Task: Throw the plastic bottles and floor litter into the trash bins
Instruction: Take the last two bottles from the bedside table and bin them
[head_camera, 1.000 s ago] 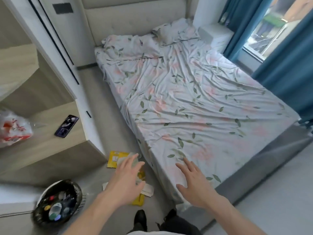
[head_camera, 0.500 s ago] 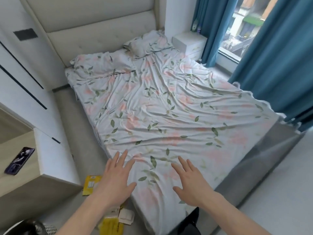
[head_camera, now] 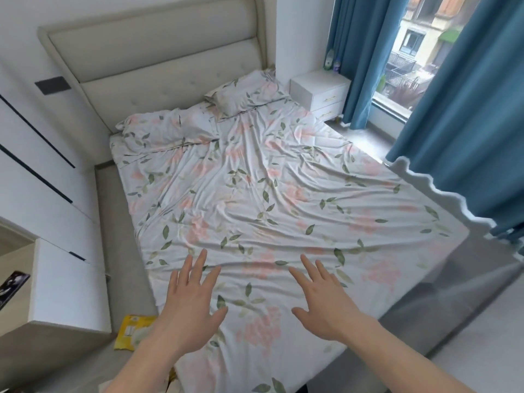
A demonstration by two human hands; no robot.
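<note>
A yellow wrapper point(head_camera: 131, 331) lies on the grey floor beside the bed's near left corner, partly hidden by my left forearm. My left hand point(head_camera: 190, 304) hovers over the bed's near edge with its fingers spread and straight, holding nothing. My right hand point(head_camera: 323, 300) is held out the same way over the floral sheet, empty too. No trash bin and no plastic bottle on the floor shows in this view. Two small bottles point(head_camera: 332, 61) stand on the far nightstand by the curtain.
The bed point(head_camera: 269, 194) with a wrinkled floral sheet fills the middle. A white cabinet point(head_camera: 65, 285) with a phone point(head_camera: 11, 287) on its wooden shelf stands at the left. A white nightstand point(head_camera: 320, 93) and blue curtains point(head_camera: 459, 137) are at the back right. A narrow floor strip runs left of the bed.
The view has lifted and swung right: the black bin and most floor litter left the frame. Both hands rose from above the litter to above the bed, still spread and empty.
</note>
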